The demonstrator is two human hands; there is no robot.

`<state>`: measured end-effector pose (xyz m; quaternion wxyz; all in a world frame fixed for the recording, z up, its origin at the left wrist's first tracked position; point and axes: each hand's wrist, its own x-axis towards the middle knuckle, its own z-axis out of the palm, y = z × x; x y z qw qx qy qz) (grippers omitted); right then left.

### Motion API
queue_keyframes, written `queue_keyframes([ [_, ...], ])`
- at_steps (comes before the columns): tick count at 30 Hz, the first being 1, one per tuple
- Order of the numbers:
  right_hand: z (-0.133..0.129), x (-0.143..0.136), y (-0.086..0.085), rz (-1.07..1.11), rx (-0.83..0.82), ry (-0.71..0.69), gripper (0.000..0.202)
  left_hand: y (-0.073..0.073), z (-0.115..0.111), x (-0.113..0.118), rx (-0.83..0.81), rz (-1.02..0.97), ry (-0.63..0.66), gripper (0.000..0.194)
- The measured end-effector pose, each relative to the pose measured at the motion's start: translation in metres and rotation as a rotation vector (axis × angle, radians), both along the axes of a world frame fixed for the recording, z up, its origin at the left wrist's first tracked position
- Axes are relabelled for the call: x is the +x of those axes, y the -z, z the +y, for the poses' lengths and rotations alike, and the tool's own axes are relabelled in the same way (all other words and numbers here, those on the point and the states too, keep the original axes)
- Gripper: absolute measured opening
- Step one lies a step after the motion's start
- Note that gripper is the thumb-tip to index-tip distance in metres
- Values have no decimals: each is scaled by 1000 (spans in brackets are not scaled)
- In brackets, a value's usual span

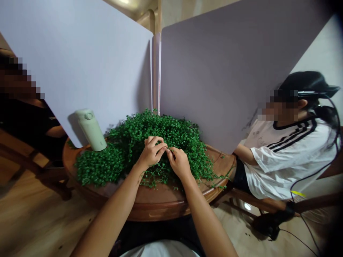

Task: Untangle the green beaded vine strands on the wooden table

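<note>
A large heap of green leafy sprigs (163, 125) covers the middle of the round wooden table. Over its near side, my left hand (153, 151) and my right hand (179, 161) meet with their fingertips almost touching. Both are closed in a pinch, with thumbs toward each other. A thin green stem shows at the fingers of my right hand; the part at my left fingertips is mostly hidden. Loose strands (155, 175) lie below my hands, near the table's front. To the left sits a smaller, denser pile of green sprigs (100, 166).
A pale green flask (91, 130) stands tilted in view behind the left pile. Two tall light panels (88, 60) (209, 78) meet behind the heap. A person in a white shirt (292, 153) sits at the right, another in dark clothes (26, 121) at the left. The wooden table (158, 210) has a rounded front edge.
</note>
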<state>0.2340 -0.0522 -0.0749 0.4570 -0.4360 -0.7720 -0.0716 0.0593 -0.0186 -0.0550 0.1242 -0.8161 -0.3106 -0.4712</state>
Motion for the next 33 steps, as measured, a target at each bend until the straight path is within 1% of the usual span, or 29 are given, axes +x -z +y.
queue_keyframes([
  [2, 1, 0, 0, -23, 9, -11, 30, 1, 0, 2, 2, -36, -16, 30],
  [6, 1, 0, -1, -66, 29, -46, 39, 2, 0, 10, 19, -160, -88, 33],
  [8, 0, 0, -1, -76, 42, -63, 43, 0, 3, 8, 32, -244, -132, 35],
  [10, -1, 0, 0, -87, 53, -84, 45, -3, 9, -1, 60, -373, -204, 41],
  [13, -4, 1, 2, -98, 64, -110, 47, -8, 17, -23, 115, -565, -321, 45],
  [16, -6, 2, 2, -92, 66, -107, 45, -10, 21, -37, 147, -625, -365, 42],
  [20, -5, 2, 2, -82, 63, -92, 42, -8, 19, -34, 162, -587, -365, 32],
  [24, -5, 2, 2, -68, 64, -77, 39, -7, 11, -26, 170, -491, -330, 39],
  [26, -6, 1, 2, -60, 66, -75, 38, -7, 5, -23, 165, -401, -270, 39],
  [30, -7, 1, 1, -38, 72, -72, 36, -7, -5, -13, 120, -132, -95, 33],
  [33, -8, 2, 1, -16, 74, -59, 35, -5, -7, -4, 89, -8, -32, 32],
])
